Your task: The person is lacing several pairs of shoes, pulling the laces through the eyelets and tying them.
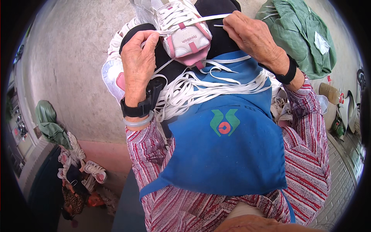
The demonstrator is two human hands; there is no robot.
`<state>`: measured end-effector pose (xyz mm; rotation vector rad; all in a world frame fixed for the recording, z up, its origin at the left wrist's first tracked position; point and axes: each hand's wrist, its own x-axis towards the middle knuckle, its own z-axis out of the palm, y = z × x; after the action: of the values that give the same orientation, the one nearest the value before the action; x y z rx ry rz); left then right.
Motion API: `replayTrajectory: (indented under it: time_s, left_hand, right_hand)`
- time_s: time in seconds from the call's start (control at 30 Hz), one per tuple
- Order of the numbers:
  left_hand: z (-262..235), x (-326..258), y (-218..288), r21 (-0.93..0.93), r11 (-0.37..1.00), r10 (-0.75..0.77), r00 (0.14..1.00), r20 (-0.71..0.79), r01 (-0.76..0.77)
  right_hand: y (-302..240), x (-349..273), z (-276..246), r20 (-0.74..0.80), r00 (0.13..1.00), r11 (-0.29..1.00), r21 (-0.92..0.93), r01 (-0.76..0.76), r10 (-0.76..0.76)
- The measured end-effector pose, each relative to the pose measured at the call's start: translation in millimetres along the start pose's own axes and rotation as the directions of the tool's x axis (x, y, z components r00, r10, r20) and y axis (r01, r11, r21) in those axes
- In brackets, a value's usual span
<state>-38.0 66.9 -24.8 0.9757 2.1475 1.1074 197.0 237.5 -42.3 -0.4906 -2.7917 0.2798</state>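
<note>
The pale concrete floor (pixel 77 77) spreads widest before me, and over it I sit in a red, white and grey striped shirt (pixel 305 162) with a blue apron (pixel 232 162) across my front and lap, a green and red emblem (pixel 224 123) printed on it. To my right a bulky green sack (pixel 295 38) slumps on the floor, a white patch on its side; low on my left lie a smaller green cloth (pixel 50 121) and a jumble of white and pink shoes (pixel 92 172). Across my lap, along the apron's far edge, sprawls a thick bundle of loose white laces (pixel 216 87). Just beyond it, the white and pink shoe (pixel 189 38) rests between my dark-clad knees, its tongue toward me and white lacing crossing it in rows. My two hands are apart, one at each side of this shoe. My right hand (pixel 253 36) is pinched on a white lace (pixel 214 17) that stretches out from the shoe's rows. My left hand (pixel 138 56), close by the shoe's left edge, has thumb and forefinger closed on a strand there. Each wrist wears a black band (pixel 288 71), and below the left one sits a thin, pale bracelet (pixel 138 123).
</note>
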Motion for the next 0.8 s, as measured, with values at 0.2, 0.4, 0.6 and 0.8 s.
replayTrajectory:
  time_s: [0.2,0.4,0.6,0.8]
  left_hand:
    - [11,-9,2,-0.103,0.994,-0.049,0.996,-0.079,0.040]
    - [10,-8,2,-0.107,0.991,-0.080,0.995,-0.055,0.074]
    - [13,-7,1,0.001,1.000,0.007,0.994,-0.109,-0.007]
    - [13,-7,-1,-0.127,0.985,-0.121,0.992,-0.027,0.116]
  right_hand:
    - [5,8,5,-0.103,0.991,0.985,0.138,0.102,-0.088]
    - [-10,24,-2,0.005,1.000,0.959,0.283,-0.011,0.010]
    - [-6,45,12,-0.126,0.982,0.938,0.303,0.170,-0.138]
    - [3,48,8,0.003,0.992,0.925,0.360,0.120,-0.130]
